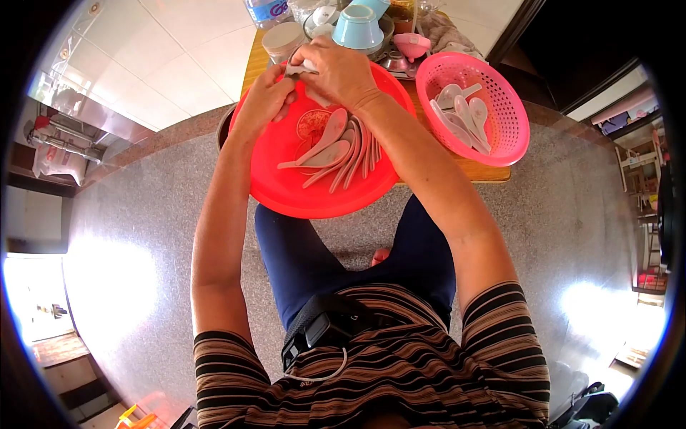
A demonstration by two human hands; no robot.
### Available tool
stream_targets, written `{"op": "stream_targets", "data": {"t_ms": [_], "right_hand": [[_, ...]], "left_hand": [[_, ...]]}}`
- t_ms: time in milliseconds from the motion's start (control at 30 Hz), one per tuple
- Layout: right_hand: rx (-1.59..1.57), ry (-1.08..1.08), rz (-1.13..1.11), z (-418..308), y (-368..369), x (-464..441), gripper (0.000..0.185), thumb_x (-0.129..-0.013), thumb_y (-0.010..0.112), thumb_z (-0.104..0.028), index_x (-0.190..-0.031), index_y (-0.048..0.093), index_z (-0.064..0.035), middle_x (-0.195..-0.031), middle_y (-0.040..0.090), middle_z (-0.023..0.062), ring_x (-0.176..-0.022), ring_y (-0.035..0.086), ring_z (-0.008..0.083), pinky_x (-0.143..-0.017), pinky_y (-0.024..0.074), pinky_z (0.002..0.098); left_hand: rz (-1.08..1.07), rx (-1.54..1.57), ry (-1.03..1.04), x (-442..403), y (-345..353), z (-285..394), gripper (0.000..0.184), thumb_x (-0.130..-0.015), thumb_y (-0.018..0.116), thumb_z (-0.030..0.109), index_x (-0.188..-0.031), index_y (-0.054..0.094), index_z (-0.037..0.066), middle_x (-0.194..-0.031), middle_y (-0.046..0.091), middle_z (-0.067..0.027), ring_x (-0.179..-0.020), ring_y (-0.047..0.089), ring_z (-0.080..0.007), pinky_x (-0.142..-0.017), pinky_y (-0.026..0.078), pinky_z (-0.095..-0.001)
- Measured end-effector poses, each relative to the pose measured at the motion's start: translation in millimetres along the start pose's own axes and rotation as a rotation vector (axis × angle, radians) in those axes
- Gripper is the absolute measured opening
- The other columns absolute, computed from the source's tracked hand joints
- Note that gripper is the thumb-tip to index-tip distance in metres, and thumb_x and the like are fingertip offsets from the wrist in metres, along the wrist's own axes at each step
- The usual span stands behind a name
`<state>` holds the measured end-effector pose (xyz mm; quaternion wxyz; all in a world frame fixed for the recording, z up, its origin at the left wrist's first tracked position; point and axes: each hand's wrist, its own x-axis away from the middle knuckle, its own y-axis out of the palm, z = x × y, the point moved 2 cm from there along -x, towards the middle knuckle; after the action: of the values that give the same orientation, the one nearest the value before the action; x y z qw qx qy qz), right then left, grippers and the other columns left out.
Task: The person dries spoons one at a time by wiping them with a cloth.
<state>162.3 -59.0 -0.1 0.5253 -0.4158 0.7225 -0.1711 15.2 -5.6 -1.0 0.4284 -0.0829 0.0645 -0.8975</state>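
Observation:
Both my hands meet over the far left rim of a red round tray (286, 189). My left hand (266, 101) is closed, its fingertips pinching a small thing mostly hidden by the fingers. My right hand (341, 75) is closed around a crumpled white piece (304, 68) that looks like cloth or tissue, touching what the left fingertips hold. Below the hands, several white spoons (332, 152) lie fanned out and overlapping on the tray, beside a printed round pattern (313, 127).
A pink perforated basket (511, 107) with several white spoons (457, 114) stands right on the wooden table (486, 171). Behind the tray are a light blue bowl (357, 30), a lidded clear jar (284, 39), a pink funnel (412, 46) and a plastic bottle (268, 11).

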Motion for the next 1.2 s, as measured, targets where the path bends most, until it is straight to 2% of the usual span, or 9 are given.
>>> {"op": "stream_targets", "data": {"t_ms": [67, 200, 367, 500, 567, 667, 800, 867, 1200], "right_hand": [[-0.077, -0.067, -0.036, -0.8, 5.1, 0.2, 0.022, -0.078, 0.070, -0.034, -0.094, 0.064, -0.0211, -0.097, 0.059, -0.0011, -0.084, 0.065, 0.0194, -0.068, 0.0527, 0.0377], [-0.015, -0.061, -0.066, -1.3, 1.7, 0.4, 0.021, -0.077, 0.071, -0.031, -0.094, 0.064, -0.0197, -0.097, 0.058, 0.0001, -0.084, 0.065, 0.0196, -0.066, 0.0526, 0.0379], [0.096, -0.011, 0.042, -0.8, -6.0, -1.1, 0.019, -0.076, 0.072, -0.026, -0.090, 0.063, -0.0184, -0.094, 0.057, 0.0020, -0.082, 0.064, 0.0206, -0.064, 0.0526, 0.0375], [0.117, -0.017, 0.043, -1.4, -5.1, -0.3, 0.019, -0.078, 0.071, -0.029, -0.090, 0.062, -0.0184, -0.094, 0.058, 0.0019, -0.081, 0.065, 0.0204, -0.064, 0.0524, 0.0377], [0.115, -0.046, -0.025, -1.0, -3.5, 0.7, 0.019, -0.080, 0.070, -0.031, -0.092, 0.061, -0.0191, -0.093, 0.058, 0.0015, -0.082, 0.065, 0.0198, -0.064, 0.0524, 0.0375], [0.026, -0.047, -0.027, -0.6, 1.5, 1.6, 0.018, -0.080, 0.069, -0.030, -0.093, 0.060, -0.0206, -0.093, 0.057, 0.0004, -0.081, 0.064, 0.0230, -0.065, 0.0518, 0.0378], [0.036, -0.042, -0.034, -0.7, 0.1, 1.0, 0.018, -0.080, 0.068, -0.031, -0.093, 0.060, -0.0205, -0.092, 0.057, 0.0007, -0.081, 0.064, 0.0228, -0.065, 0.0517, 0.0376], [0.095, -0.046, -0.053, -1.1, -1.6, 0.4, 0.021, -0.080, 0.069, -0.033, -0.095, 0.061, -0.0209, -0.096, 0.057, 0.0001, -0.082, 0.066, 0.0189, -0.064, 0.0524, 0.0371], [0.098, -0.061, -0.018, -0.8, -0.2, 1.4, 0.021, -0.077, 0.071, -0.029, -0.093, 0.061, -0.0206, -0.095, 0.057, 0.0000, -0.080, 0.066, 0.0190, -0.062, 0.0525, 0.0368]], "left_hand": [[0.012, 0.017, 0.001, -2.3, -1.4, -3.1, 0.025, -0.088, 0.044, 0.011, -0.111, 0.053, 0.005, -0.065, 0.046, 0.0013, -0.043, 0.035, -0.0051, -0.037, 0.024, -0.0202], [-0.048, -0.006, 0.001, -5.1, -2.8, -5.3, 0.027, -0.087, 0.045, 0.010, -0.113, 0.052, 0.005, -0.065, 0.045, 0.0017, -0.043, 0.034, -0.0050, -0.036, 0.025, -0.0195], [-0.086, -0.009, -0.025, -2.5, 1.3, -1.9, 0.029, -0.087, 0.044, 0.010, -0.115, 0.051, 0.006, -0.065, 0.044, 0.0022, -0.042, 0.034, -0.0044, -0.035, 0.024, -0.0190], [-0.086, 0.009, -0.033, -2.6, 0.0, -3.5, 0.028, -0.088, 0.044, 0.010, -0.115, 0.052, 0.006, -0.065, 0.044, 0.0024, -0.041, 0.033, -0.0042, -0.035, 0.024, -0.0188], [-0.086, 0.004, -0.028, -2.6, -0.4, -3.8, 0.028, -0.088, 0.044, 0.010, -0.114, 0.052, 0.007, -0.065, 0.044, 0.0025, -0.041, 0.033, -0.0041, -0.035, 0.024, -0.0188], [-0.057, -0.014, -0.027, -1.8, -1.5, -4.1, 0.026, -0.089, 0.044, 0.011, -0.113, 0.052, 0.007, -0.065, 0.044, 0.0025, -0.041, 0.033, -0.0041, -0.035, 0.024, -0.0189], [-0.070, -0.018, -0.016, -4.7, -1.9, -6.2, 0.025, -0.089, 0.045, 0.012, -0.112, 0.052, 0.007, -0.065, 0.044, 0.0025, -0.041, 0.033, -0.0041, -0.035, 0.024, -0.0188], [-0.076, -0.021, -0.011, -5.4, -2.0, -7.0, 0.025, -0.089, 0.045, 0.012, -0.112, 0.052, 0.007, -0.065, 0.044, 0.0025, -0.041, 0.033, -0.0041, -0.035, 0.024, -0.0187], [-0.055, -0.046, -0.031, -0.9, -0.8, -3.2, 0.027, -0.089, 0.044, 0.011, -0.114, 0.052, 0.005, -0.065, 0.044, 0.0021, -0.042, 0.034, -0.0049, -0.035, 0.025, -0.0201]]}}
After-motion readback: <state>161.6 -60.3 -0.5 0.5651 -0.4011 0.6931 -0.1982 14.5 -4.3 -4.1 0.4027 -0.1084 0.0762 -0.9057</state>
